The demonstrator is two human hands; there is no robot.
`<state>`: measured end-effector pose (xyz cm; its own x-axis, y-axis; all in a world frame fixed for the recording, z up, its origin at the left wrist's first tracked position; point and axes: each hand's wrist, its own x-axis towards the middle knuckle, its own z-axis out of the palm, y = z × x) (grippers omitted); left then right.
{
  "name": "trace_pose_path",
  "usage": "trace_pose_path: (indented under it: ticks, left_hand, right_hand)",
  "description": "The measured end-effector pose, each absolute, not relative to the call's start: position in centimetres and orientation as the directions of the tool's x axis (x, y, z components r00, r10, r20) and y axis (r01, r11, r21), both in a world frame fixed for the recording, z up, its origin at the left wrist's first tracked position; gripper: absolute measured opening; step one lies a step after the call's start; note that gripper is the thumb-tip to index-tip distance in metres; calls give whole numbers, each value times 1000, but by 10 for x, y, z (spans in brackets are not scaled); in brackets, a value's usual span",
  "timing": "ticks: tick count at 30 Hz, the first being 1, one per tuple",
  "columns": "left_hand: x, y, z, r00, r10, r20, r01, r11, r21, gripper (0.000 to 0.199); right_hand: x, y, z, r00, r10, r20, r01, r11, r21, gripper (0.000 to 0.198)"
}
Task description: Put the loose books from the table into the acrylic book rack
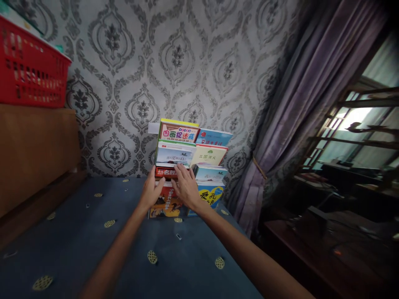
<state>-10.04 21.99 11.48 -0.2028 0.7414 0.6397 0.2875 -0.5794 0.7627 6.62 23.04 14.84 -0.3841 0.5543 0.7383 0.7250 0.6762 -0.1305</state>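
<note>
Books stand in stepped rows, two columns wide, on a blue cloth against the wall. A red book (166, 172) with white lettering sits in the left column, between a pale landscape-covered book (175, 153) behind and an orange-red illustrated book (166, 204) in front. My left hand (152, 189) grips the red book at its left edge, thumb across the front. On its right side is my right hand (186, 187), fingertips over the top edge and thumb in front. Beside that hand are a blue book with a yellow heart (212, 195) and a pale blue book (211, 173).
Farther back stand a colourful picture book (179, 133), a blue book (213, 137) and a cream book (209, 156). A red basket (34, 66) rests on a wooden cabinet (37, 149) at left. A purple curtain (299, 95) hangs right, beside a dark desk (311, 245).
</note>
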Motion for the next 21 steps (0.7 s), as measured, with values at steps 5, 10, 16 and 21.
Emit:
trace_pose_path:
  ticks: [5, 10, 16, 21]
  left_hand:
    - [-101, 220, 116, -193, 753, 629, 270, -576, 772, 63]
    - [-106, 228, 128, -219, 766, 604, 260, -551, 793, 65]
    - [-116, 238, 149, -222, 740, 635, 321, -559, 765, 65]
    - [-110, 229, 173, -102, 605, 790, 608, -590, 530, 60]
  right_hand:
    - [68, 229, 149, -402, 546, 735, 737, 669, -95, 53]
    - [72, 231, 151, -407, 561, 720, 739, 666, -102, 52]
    - [89, 239, 161, -343, 524, 780, 733, 669, -126, 53]
    - [123, 253, 193, -314, 501, 806, 794, 604, -66, 52]
